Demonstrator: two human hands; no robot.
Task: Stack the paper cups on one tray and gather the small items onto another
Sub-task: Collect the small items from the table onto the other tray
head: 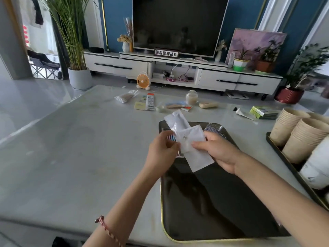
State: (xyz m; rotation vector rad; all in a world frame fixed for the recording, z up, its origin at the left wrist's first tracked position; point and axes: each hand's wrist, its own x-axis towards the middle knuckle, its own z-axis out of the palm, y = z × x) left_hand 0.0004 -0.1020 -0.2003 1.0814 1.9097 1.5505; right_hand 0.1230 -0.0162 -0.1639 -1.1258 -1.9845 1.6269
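Observation:
Above the far end of a black tray (213,202), my left hand (162,150) and my right hand (217,150) both pinch white flat packets (191,141), one long and angled, one square on top. A blue patterned item (213,129) lies on the tray behind my right hand. Stacks of tan paper cups (300,138) lie on their sides on a second tray (284,157) at the right, with a white cup stack (318,168) nearer me. Several small items lie further back on the table: a clear bag (125,97), a box (146,102), a jar (191,97), a tube (244,113) and a green box (263,111).
The pale marble table (71,148) stretches wide to the left. Beyond it stand a white TV cabinet (178,72), a small orange fan (143,81) on the floor and potted plants at both sides.

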